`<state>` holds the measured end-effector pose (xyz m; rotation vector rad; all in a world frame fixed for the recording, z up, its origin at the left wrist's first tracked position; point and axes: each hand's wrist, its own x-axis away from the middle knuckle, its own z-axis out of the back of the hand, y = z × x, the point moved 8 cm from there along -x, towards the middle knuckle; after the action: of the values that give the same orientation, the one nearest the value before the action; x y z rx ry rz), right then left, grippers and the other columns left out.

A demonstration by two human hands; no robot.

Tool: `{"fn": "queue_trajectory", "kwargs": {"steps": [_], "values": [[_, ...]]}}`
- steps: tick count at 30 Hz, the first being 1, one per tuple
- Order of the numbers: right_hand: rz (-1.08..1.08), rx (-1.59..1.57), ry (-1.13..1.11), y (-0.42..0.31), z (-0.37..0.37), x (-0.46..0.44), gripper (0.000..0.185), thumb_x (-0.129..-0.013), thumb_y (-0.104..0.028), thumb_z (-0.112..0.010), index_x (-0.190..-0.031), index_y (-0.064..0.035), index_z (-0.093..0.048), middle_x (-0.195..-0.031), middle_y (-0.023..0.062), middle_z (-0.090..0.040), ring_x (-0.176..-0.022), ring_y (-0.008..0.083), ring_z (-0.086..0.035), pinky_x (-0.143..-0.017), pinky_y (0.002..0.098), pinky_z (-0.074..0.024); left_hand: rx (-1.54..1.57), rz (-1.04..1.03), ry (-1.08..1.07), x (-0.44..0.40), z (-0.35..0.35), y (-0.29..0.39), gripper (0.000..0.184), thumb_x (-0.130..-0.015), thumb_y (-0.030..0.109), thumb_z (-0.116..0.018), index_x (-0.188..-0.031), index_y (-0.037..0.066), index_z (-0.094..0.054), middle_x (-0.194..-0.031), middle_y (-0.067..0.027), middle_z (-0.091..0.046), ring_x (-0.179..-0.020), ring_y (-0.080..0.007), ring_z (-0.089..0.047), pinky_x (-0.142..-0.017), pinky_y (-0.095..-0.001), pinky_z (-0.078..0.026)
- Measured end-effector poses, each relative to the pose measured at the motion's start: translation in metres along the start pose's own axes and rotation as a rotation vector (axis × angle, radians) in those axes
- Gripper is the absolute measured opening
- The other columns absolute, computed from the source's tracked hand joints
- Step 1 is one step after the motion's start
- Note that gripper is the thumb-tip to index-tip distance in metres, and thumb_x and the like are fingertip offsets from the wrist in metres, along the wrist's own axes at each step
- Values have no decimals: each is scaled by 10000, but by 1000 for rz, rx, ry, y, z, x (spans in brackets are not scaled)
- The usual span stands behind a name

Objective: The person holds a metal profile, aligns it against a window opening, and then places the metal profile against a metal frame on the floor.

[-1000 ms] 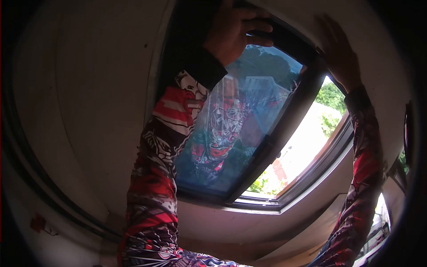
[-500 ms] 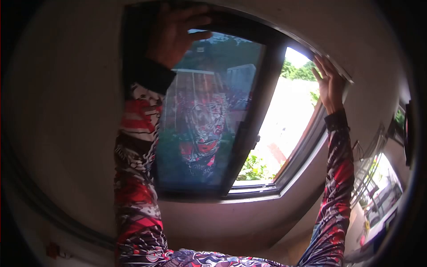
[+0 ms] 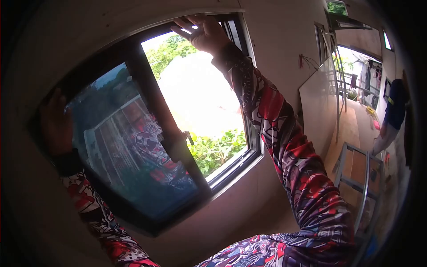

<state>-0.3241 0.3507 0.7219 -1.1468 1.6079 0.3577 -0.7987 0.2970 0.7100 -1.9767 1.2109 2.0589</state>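
A dark-framed sliding window (image 3: 155, 102) is set in the wall in front of me. Its left half is a tinted glass pane (image 3: 120, 147) that mirrors my patterned shirt; the right half stands open to bright greenery. My right hand (image 3: 207, 35) is raised to the top of the open half, fingers spread by the upper frame. Whether its fingertips press on the frame I cannot tell. In shadow, my left hand (image 3: 58, 122) rests along the left side of the frame with its fingers stretched upward. A thin pale strip (image 3: 195, 14) runs along the window's top edge.
To the right, a large pale panel (image 3: 316, 98) leans near the wall, with loose wires (image 3: 307, 60) above it. A metal frame (image 3: 367, 178) stands at the lower right. Another person's arm in a dark sleeve (image 3: 395, 107) shows at the far right.
My view has turned to the right, so the window now sits further left and more of the room shows. My right hand is now at the top frame, my left hand lower at the left side.
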Motion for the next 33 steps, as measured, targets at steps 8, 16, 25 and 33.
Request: {"fn": "queue_trajectory", "kwargs": {"steps": [8, 16, 25, 33], "values": [[9, 86, -28, -5, -3, 8, 427, -901, -130, -690, -1292, -94, -525, -1423, 170, -435, -1337, 405, -443, -1101, 619, -404, -30, -44, -53, -4, 19, 10, 458, -1030, 253, -427, -1418, 10, -436, -1449, -188, -483, -1210, -266, -570, -907, -397, -501], [29, 240, 105, -4, 5, 6, 346, -1033, -324, -462, -1286, -100, -535, -1332, 149, -511, -1274, 384, -474, -993, 631, -468, -197, -115, 219, 1, 27, 14, 407, -1027, 293, -471, -1376, 83, -470, -1377, -190, -545, -1104, -252, -628, -859, -392, -544], [32, 163, 105, -6, 2, 12, 390, -982, -300, -590, -1314, -112, -512, -1380, 141, -499, -1299, 387, -488, -1047, 612, -438, -74, -44, 114, -11, 42, 13, 374, -1033, 255, -464, -1366, 82, -470, -1343, -159, -577, -1045, -232, -642, -838, -373, -546], [55, 123, 74, -7, 8, 11, 396, -930, -264, -641, -1278, -92, -560, -1339, 151, -531, -1282, 389, -502, -1013, 631, -444, -110, -49, 100, -10, 35, 16, 372, -1017, 269, -493, -1338, 82, -500, -1331, -146, -586, -1069, -208, -615, -853, -358, -533]]}}
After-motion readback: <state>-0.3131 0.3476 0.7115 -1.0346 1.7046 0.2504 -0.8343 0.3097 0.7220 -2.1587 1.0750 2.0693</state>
